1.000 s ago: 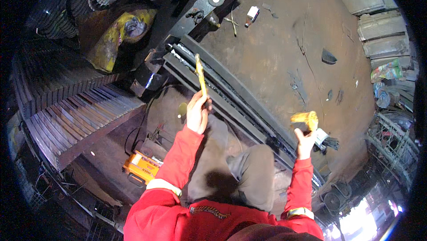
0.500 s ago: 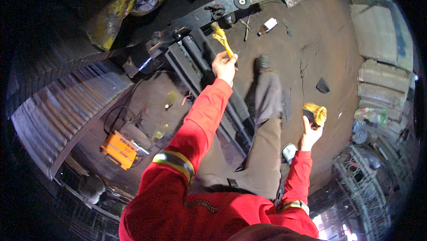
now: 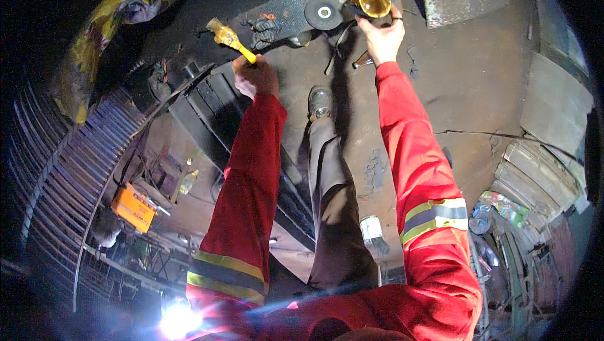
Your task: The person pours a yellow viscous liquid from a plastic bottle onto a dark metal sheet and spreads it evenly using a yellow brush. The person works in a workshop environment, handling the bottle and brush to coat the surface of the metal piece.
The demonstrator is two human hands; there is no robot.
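dim workshop floor [image 3: 478, 77], seen from above, stained and littered. left hand [image 3: 255, 78] clenched around the yellow handle of a paintbrush [image 3: 229, 38], bristles pointing up-left, above a dark steel frame [image 3: 214, 114]. right hand [image 3: 380, 36] grasping a small yellow-stained cup [image 3: 374, 2], just beside a grinding disc [image 3: 323, 12] on a checkered plate [image 3: 286, 11]. orange box [image 3: 133, 207] lies well apart, lower left.

Red long sleeves, yellow-grey reflective bands; grey-brown trousers, scuffed boot [image 3: 320, 103]
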